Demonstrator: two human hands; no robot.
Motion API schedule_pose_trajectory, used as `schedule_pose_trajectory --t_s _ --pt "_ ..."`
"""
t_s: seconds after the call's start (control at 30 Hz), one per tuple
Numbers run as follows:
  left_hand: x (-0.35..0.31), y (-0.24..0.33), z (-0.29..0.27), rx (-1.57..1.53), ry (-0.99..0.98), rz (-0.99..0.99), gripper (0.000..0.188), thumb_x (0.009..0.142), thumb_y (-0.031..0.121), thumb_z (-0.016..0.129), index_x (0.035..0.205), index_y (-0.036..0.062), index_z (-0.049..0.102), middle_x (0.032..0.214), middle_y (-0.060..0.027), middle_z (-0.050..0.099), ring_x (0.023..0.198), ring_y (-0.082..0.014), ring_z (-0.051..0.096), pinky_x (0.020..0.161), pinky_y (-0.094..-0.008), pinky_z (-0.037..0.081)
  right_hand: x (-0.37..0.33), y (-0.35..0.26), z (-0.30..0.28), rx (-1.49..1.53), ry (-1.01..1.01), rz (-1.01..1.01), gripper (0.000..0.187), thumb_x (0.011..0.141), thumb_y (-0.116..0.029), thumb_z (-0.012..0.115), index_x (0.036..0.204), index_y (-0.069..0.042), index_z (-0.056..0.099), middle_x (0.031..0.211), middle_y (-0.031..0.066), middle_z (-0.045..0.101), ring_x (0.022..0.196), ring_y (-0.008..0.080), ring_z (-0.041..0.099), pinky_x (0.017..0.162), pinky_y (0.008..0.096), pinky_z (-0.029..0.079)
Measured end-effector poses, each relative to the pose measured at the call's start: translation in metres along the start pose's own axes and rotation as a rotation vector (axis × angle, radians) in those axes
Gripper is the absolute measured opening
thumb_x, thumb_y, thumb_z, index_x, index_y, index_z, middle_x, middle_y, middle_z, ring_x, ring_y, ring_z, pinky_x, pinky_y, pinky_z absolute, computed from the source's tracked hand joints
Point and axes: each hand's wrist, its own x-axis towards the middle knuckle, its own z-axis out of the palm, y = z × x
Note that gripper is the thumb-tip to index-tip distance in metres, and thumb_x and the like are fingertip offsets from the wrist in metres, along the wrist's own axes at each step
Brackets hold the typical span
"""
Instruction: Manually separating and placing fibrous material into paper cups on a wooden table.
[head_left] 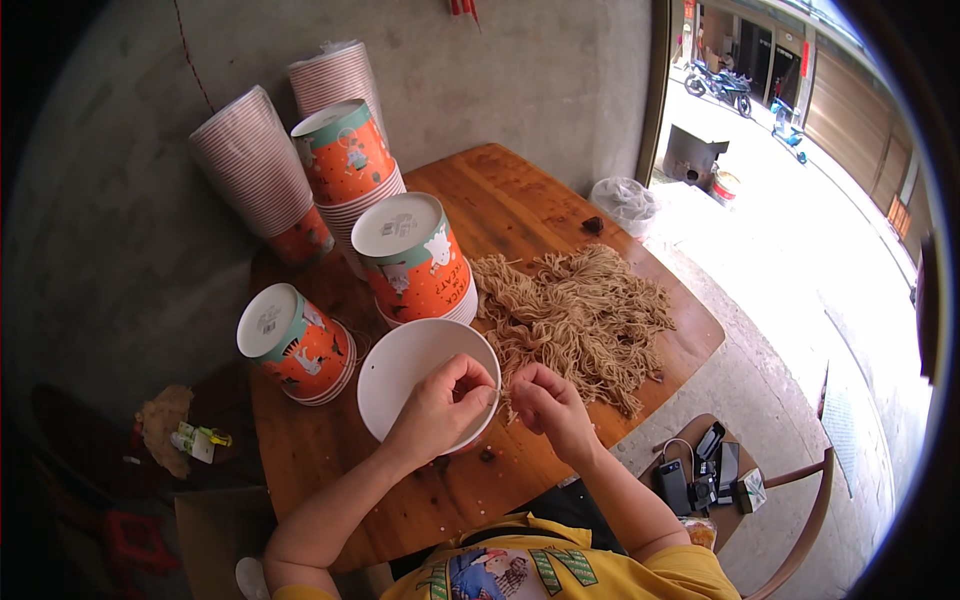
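Note:
A white-lined paper bucket (395,375) sits at the near side of the wooden table, its open mouth tilted toward me. A small dark hole shows in its left inner wall. My left hand (445,405) reaches over the mouth, thumb and forefinger pinched together at the right rim. Just outside that rim, my right hand (548,405) has its fingers curled and pinched. Whatever lies between the fingertips of either hand is too small to make out. Behind my right hand spreads a loose heap of tan cords (585,310).
Stacked orange-and-green paper buckets (410,270) stand upside down beyond the open one, with a shorter stack (300,345) to the left. Tall wrapped stacks (250,160) lean by the wall. At right, a chair (735,455) holds phones and a camera. The wooden table (510,200) ends near a bright doorway.

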Motion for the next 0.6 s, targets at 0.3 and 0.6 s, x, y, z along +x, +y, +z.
schedule_pose_trajectory --t_s 0.3,0.6 --pt "0.0 -0.001 -0.001 -0.004 -0.036 -0.033 0.007 0.09 0.008 0.061 0.095 0.0038 0.058 0.089 0.0002 0.06 0.083 -0.0068 0.056 0.078 -0.025 0.047 -0.004 -0.011 0.013 -0.46 0.039 -0.279 0.015 0.09 -0.014 0.066 0.101 -0.005 0.062 0.07 -0.0062 0.054 0.059 0.0016 0.043 0.053 0.0196 0.036" --pt "-0.006 0.005 -0.001 0.197 0.062 0.147 0.009 0.088 0.007 0.063 0.091 0.0017 0.056 0.088 -0.0063 0.061 0.08 -0.015 0.059 0.073 -0.0296 0.049 -0.015 -0.016 0.014 -0.926 0.145 -0.52 0.015 0.083 -0.014 0.07 0.091 -0.005 0.06 0.068 0.0069 0.058 0.054 0.0199 0.055 0.053 0.0313 0.048"
